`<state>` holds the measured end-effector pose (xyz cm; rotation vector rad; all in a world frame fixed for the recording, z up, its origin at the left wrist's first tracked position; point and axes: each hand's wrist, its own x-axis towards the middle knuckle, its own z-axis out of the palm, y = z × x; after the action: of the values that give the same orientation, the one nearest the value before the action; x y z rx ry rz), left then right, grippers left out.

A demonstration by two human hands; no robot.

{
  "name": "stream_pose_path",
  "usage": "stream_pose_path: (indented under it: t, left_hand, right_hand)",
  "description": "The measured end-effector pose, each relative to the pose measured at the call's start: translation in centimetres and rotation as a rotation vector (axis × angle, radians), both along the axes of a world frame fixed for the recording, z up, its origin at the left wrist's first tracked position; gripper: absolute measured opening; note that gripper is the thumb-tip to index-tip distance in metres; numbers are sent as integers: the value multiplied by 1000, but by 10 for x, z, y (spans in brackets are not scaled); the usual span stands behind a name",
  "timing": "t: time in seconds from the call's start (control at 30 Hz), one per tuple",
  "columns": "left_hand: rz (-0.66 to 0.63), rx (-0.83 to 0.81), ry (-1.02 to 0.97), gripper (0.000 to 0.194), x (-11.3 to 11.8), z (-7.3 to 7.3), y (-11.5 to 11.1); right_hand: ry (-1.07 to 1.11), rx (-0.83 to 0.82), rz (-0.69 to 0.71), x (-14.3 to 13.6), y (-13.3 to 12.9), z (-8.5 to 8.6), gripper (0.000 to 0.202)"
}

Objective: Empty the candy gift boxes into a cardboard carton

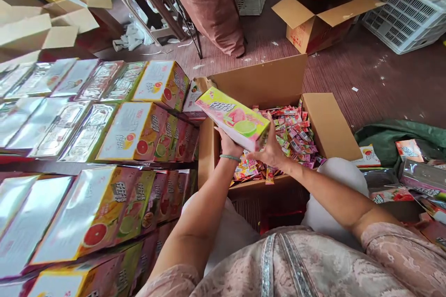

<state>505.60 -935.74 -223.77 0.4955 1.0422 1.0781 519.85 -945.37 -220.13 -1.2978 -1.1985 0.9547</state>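
A green and pink printed box, with lime and pink fruit pictures, is tilted between my two hands. My left hand supports it from below, with a teal band on the wrist. At the box's right end, my right hand has its thumb up along the end; some of its fingers are hidden. Below the hands stands an open cardboard carton, filled with many small colourful packets.
Rows of similar printed boxes stand on the left. Another open carton and a white crate are at the back right. A brown wrapped bundle stands behind. Green cloth and clear packaging lie to the right.
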Motion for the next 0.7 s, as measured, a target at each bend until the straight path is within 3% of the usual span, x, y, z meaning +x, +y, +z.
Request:
stream_pose_path:
  t: [0.1,0.2,0.27,0.37,0.5,0.7]
  left_hand:
    - [141,-34,80,67,-2,7,-2]
    - [110,-54,176,79,-22,18,15]
    - [84,39,159,87,-31,26,25]
    - [-16,241,77,93,-25,35,24]
    - [-88,300,42,96,-12,44,14]
    - [-87,407,78,99,-30,57,3]
  right_hand:
    - [106,7,-110,11,8,8,126]
    - [200,35,-75,45,18,23,106]
    - [233,31,-24,65,22,30,104]
    - [302,-9,40,81,27,33,105]
    - [250,2,-22,88,34,26,107]
    - [138,37,-104,93,37,19,106]
